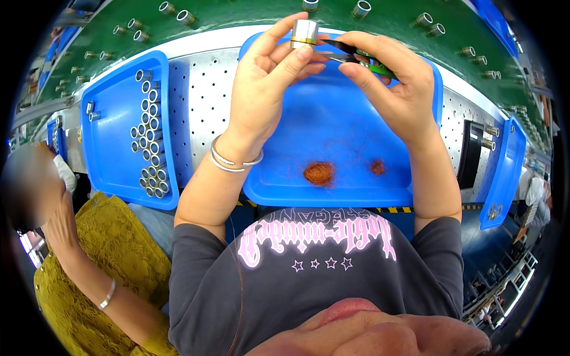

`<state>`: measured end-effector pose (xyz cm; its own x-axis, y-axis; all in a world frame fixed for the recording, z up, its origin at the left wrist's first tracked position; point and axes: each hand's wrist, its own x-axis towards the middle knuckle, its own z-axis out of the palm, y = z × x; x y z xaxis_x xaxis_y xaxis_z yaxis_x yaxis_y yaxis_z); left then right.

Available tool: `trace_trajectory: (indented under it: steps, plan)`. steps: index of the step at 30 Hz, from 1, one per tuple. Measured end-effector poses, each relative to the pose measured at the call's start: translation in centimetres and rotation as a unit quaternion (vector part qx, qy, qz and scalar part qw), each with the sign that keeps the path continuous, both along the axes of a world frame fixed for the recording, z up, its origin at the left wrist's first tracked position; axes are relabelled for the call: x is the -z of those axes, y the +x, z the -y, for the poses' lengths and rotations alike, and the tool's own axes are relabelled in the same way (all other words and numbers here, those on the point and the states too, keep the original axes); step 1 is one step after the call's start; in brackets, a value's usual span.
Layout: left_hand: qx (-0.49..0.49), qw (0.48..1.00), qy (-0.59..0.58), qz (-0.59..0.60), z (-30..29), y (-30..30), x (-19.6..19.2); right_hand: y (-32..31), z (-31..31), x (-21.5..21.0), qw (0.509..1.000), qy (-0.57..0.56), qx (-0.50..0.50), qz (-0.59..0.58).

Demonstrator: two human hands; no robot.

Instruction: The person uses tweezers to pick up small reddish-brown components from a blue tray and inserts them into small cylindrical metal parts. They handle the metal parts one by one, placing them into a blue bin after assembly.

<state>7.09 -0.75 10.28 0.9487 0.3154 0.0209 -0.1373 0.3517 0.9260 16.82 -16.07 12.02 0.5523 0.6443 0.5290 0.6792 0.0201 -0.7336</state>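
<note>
Head: metal cylinder (304,32) in left grip (265,74)

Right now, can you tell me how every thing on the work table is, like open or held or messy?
Left hand: closed around the metal cylinder
Metal cylinder: held up
Right hand: gripping the snips
Snips: blades apart
Large orange clump: tangled
Small orange clump: tangled
Left blue tray: partly filled with cylinders
</note>
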Motion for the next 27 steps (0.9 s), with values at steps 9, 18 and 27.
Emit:
trace_trajectory:
  steps: [9,18,27]
  plan:
    - [0.019,0.999,0.031,0.035,0.01,-0.07,-0.07,0.25,-0.41,0.75,0.999,-0.017,0.032,-0.021]
    - [0.016,0.999,0.015,0.04,0.19,-0.06,-0.11,0.17,-0.44,0.74,0.999,-0.019,0.025,-0.03]
    - [0.01,0.999,0.007,0.04,0.2,-0.03,-0.06,0.17,-0.4,0.77,0.999,-0.027,0.021,-0.042]
